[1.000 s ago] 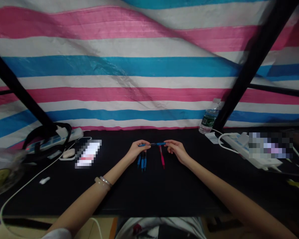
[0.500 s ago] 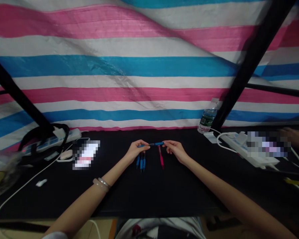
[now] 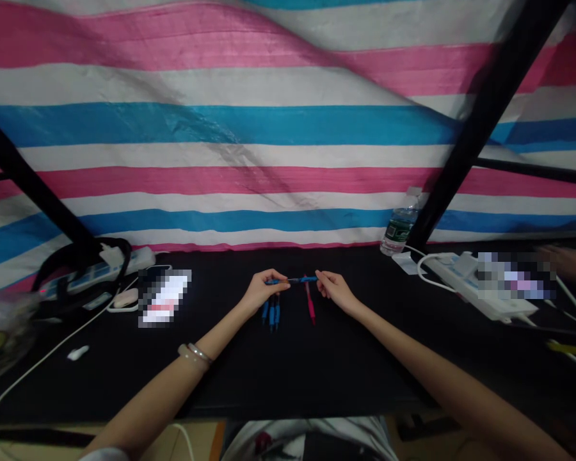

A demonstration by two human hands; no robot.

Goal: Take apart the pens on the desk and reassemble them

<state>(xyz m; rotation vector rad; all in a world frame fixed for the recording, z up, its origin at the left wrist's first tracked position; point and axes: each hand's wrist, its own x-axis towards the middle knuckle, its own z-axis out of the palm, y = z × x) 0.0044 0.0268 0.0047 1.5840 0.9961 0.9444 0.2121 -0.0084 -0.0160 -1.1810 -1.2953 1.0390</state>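
Observation:
A blue pen [image 3: 308,279] lies level between my two hands, above the black table [image 3: 288,365]. Its left end is pinched by my left hand [image 3: 263,288], thumb against fingers. My right hand [image 3: 335,289] grips its right end with the fingertips. A thin, darker section shows between the blue parts; whether they are joined or apart there, I cannot tell. Several blue pens [image 3: 274,314] lie together just below my left hand, partly hidden by it. One pink-red pen [image 3: 310,304] rests under the held pen's right half.
At the left are a phone [image 3: 166,298], a power strip [image 3: 125,264], cables and a small white object [image 3: 78,353]. To the right stand a water bottle [image 3: 399,225] and another power strip [image 3: 484,288]. Another person's hand [image 3: 569,264] is at the far right, by a blurred screen.
My right hand has shifted very slightly right, and more of the thin section shows in the middle of the held pen. The left hand keeps its grip.

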